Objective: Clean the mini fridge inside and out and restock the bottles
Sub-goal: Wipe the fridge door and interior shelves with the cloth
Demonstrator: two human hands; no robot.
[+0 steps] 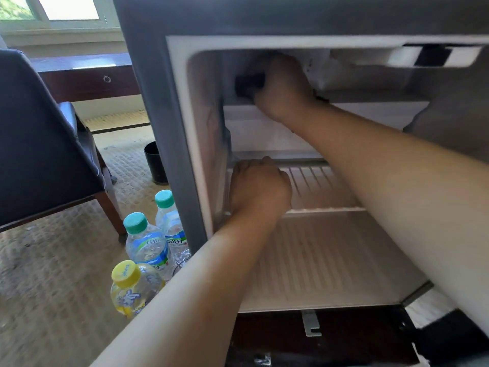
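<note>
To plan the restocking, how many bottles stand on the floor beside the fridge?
3. The yellow-cap bottle is nearest, the near green-cap bottle behind it, the far green-cap bottle beside the fridge. The left arm may hide more.

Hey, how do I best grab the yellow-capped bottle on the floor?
Grip the yellow-capped bottle round its shoulder below the cap, coming from the open left: it stands upright, with green-capped bottles behind and the fridge on its right.
</note>
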